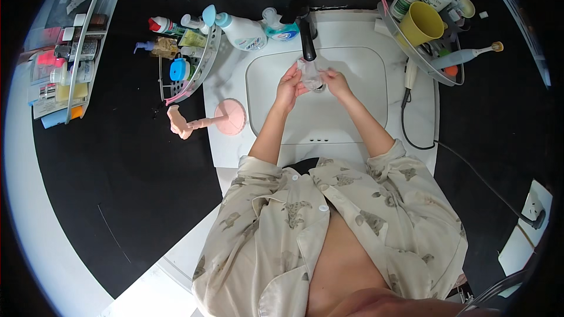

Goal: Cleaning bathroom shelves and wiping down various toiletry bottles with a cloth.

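Observation:
Over the white rectangular sink basin point(273, 92), my left hand point(290, 83) grips a thin, pale translucent item point(310, 75), perhaps wet cloth or soft plastic; its exact kind is unclear. The item lies directly under the spout of a black faucet point(307, 44). My right hand point(335, 82) is at the item's right edge, fingers bent; whether they pinch it cannot be made out. Behind my hands, the metal drain point(320, 88) shows partly. Whether water runs is hard to tell.
A pink stand point(230, 116) is left of the basin. White and blue bottles point(244, 31) stand behind it. Corner racks hold toiletries, a yellow cup point(421, 24) and an electric toothbrush point(462, 58). A corded white-handled appliance point(410, 72) hangs or lies at the right, its black cord reaching a wall socket point(534, 209).

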Available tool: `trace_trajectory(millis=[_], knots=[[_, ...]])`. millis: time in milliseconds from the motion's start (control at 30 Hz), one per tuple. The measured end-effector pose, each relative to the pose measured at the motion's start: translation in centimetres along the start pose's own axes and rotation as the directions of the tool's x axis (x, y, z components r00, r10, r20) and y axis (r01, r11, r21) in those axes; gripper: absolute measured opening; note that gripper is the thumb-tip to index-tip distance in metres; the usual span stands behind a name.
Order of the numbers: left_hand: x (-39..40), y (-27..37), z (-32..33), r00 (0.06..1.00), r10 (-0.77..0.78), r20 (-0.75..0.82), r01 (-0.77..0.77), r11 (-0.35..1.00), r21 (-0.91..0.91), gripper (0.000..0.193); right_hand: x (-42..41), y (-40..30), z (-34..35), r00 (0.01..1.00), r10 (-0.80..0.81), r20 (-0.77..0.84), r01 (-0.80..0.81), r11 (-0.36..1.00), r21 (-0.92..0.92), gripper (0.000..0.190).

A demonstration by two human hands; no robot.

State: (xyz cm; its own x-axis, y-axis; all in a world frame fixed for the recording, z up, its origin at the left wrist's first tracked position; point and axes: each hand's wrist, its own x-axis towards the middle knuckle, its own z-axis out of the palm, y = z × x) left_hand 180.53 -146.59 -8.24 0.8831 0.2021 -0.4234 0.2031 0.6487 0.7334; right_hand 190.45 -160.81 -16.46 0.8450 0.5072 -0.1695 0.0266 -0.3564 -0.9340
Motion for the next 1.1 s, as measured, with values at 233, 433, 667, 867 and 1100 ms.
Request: trace_trajectory(millis=[233, 433, 667, 867, 1100], knots=[[0.3, -2.0, -2.8, 0.990, -0.091, -0.105, 0.081, 0.992, -0.093, 0.039, 0.1, -4.5, 0.4, 0.985, -0.040, -0.171, 0.026, 0.996, -0.084, 0.023], [2.4, -2.8, -0.8, 0.959, -0.186, 0.213, 0.274, 0.796, -0.540, 0.038, 0.5, -7.3, 2.3, 0.977, -0.183, -0.109, 0.135, 0.927, -0.350, 0.024], [2.8, -2.9, -0.5, 0.988, -0.089, 0.126, 0.119, 0.960, -0.254, 0.037, 1.4, -7.7, 1.6, 0.947, -0.317, -0.045, 0.219, 0.744, -0.631, 0.024], [2.8, -2.0, 0.6, 0.985, -0.167, 0.047, 0.171, 0.880, -0.444, 0.026, 0.3, -7.3, 5.0, 0.854, -0.506, -0.123, 0.255, 0.613, -0.747, 0.024], [2.0, -3.3, -2.5, 0.958, -0.194, -0.213, 0.159, 0.973, -0.167, 0.025, 3.5, -6.3, 1.9, 0.956, -0.160, -0.247, 0.089, 0.957, -0.276, 0.028]])
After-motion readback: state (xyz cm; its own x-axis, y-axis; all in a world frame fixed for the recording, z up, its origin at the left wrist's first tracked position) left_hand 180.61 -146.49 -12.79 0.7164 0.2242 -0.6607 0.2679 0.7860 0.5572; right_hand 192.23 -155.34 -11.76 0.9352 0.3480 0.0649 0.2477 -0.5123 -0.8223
